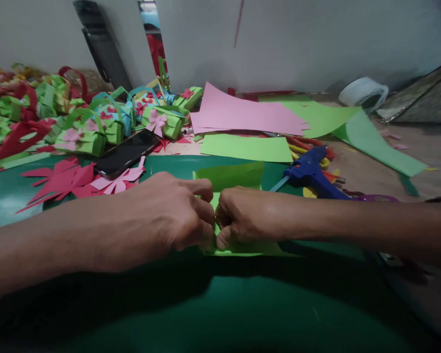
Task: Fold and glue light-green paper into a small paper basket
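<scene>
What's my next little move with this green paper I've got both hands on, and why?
I'd probably steady it with your left hand and slide your right hand's fingers rightward, pressing lightly. Both hands bunch together toward the left part of the green paper, which runs on rightward under your right hand, while its far flap appears raised.

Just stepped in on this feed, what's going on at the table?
A person's left hand and right hand are close together on a folded piece of light green paper, which lies on a dark green surface. What the fingers do underneath is hidden. A blue glue gun sits just past the right forearm. Behind the left hand are a phone, red paper cutouts and small paper baskets; pink sheets lie farther back.
</scene>
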`<state>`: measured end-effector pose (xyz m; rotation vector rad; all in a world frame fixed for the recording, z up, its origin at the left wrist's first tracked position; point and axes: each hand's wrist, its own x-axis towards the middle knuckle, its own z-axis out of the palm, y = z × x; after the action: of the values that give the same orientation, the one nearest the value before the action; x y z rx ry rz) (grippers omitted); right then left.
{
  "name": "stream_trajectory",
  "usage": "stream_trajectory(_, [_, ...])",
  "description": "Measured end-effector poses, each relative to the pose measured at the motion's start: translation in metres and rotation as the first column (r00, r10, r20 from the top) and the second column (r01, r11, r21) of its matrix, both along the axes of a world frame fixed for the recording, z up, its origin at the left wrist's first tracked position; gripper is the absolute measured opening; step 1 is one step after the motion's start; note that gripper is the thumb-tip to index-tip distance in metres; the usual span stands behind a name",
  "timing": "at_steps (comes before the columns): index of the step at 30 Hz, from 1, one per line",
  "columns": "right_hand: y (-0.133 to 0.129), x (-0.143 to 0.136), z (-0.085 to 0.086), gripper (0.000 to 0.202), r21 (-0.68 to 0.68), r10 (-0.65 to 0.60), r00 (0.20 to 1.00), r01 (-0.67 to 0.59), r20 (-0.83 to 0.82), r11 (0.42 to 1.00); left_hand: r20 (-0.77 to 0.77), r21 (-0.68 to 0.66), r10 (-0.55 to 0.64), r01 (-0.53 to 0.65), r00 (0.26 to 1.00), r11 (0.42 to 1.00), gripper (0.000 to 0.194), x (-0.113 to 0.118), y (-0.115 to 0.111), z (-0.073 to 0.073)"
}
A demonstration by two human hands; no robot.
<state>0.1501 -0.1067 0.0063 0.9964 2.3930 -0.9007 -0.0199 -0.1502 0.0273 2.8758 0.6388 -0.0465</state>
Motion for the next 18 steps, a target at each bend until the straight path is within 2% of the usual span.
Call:
stream_trajectory(4, [-0.002,-0.003,0.002,0.019,0.047,0.008,0.999,-0.011,0.048,0.999,-0.04,-0.1,-0.016,0.012,0.999,0.995,0.029,0.0,0.009,-0.002])
stream_trajectory(8, [-0.003,-0.01,0.0,0.018,0.02,0.024,0.998,-0.025,0.058,0.999,-0.036,-0.119,-0.045,0.041,0.998,0.992,0.033,0.002,0.011,-0.005])
stream_trajectory(14, [0.0,-0.013,-0.013,0.02,0.052,0.048,0.998,-0.046,-0.038,0.998,-0.068,-0.148,-0.001,-0.009,0.998,0.989,0.028,0.008,0.011,-0.001])
stream_trajectory(18, [0.005,-0.01,-0.023,0.018,0.016,0.078,0.993,-0.077,-0.086,0.997,-0.043,-0.181,0.029,-0.036,0.999,0.983,0.027,0.009,0.01,0.001])
